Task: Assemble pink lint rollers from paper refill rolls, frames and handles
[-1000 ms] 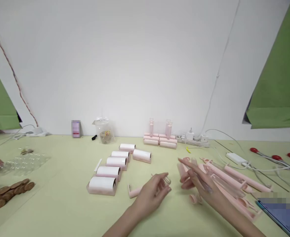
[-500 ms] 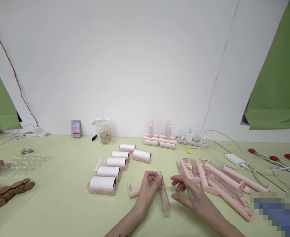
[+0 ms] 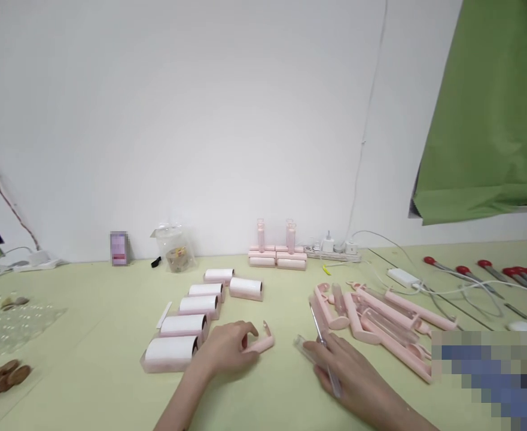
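Observation:
My left hand [image 3: 230, 347] is closed, thumb and fingers around one end of a pink plastic holder [image 3: 263, 343] lying on the table; that end is hidden beneath the hand. In my right hand [image 3: 350, 371] are two things. A clear plastic tube [image 3: 305, 348] points out past the thumb, its other end covered by the hand. A screwdriver [image 3: 317, 324] with a thin metal shaft and clear handle is tucked between the fingers. To the left of my left hand stands a row of pink cases with white rolls [image 3: 183, 326].
Pink frames and clear tubes [image 3: 389, 317] lie piled at right. Finished-looking pink units [image 3: 276, 257] stand by the wall, beside a power strip [image 3: 335, 256]. Red-ended tools [image 3: 465, 272] and white cables lie far right; brown discs [image 3: 7, 377] and clear bubbly plastic [image 3: 21, 326] lie left.
The clear tube has passed from my left hand into my right, which still holds the screwdriver. My left hand has moved left onto the pink holder. The view has turned slightly right.

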Tool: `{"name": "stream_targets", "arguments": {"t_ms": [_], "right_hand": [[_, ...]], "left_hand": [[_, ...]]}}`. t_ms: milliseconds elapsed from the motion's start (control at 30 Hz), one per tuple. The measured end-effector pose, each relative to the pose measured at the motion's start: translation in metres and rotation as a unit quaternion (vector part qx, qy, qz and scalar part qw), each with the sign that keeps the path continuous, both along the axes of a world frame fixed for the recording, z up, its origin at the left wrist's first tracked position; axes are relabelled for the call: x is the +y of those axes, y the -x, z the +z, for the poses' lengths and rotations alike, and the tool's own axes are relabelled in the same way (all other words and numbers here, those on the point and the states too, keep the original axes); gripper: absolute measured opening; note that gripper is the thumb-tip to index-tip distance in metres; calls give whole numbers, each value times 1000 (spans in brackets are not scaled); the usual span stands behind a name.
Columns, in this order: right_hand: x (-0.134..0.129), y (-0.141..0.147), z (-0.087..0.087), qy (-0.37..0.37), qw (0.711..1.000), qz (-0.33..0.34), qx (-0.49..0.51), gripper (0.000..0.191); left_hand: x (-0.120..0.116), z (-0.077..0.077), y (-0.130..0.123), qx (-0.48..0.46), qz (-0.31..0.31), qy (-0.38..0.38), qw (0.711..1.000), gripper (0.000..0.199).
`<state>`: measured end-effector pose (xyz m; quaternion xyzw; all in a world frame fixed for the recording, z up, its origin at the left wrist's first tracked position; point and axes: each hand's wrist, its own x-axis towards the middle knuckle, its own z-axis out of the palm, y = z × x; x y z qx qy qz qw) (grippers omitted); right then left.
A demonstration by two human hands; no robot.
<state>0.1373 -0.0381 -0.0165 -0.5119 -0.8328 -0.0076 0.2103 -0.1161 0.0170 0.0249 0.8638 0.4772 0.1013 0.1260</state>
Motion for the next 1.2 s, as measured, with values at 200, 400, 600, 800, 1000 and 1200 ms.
{"name": "stream_targets", "arguments": {"t_ms": [200,400,600,800,1000,1200], "right_hand": [[13,-11,-15,-57,998,-30,25,22],[36,-34,-36,-140,987,-79,16,25],[39,-50,-14,-172,981,-85,-4,18],[114,-39,49,-60,975,-202,75,28],[221,-16,61,27,946,-312,82,39],[228,-8,65,29,934,-331,134,28]], "left_hand": [[9,-15,-36,-39,49,3,998,23],[31,-36,-118,-128,75,-5,989,27],[44,-54,-175,-268,73,11,960,36],[44,-63,-186,-347,2,26,938,57],[45,-74,-183,-350,-5,83,933,66],[45,-67,-185,-386,-9,123,914,80]]}}
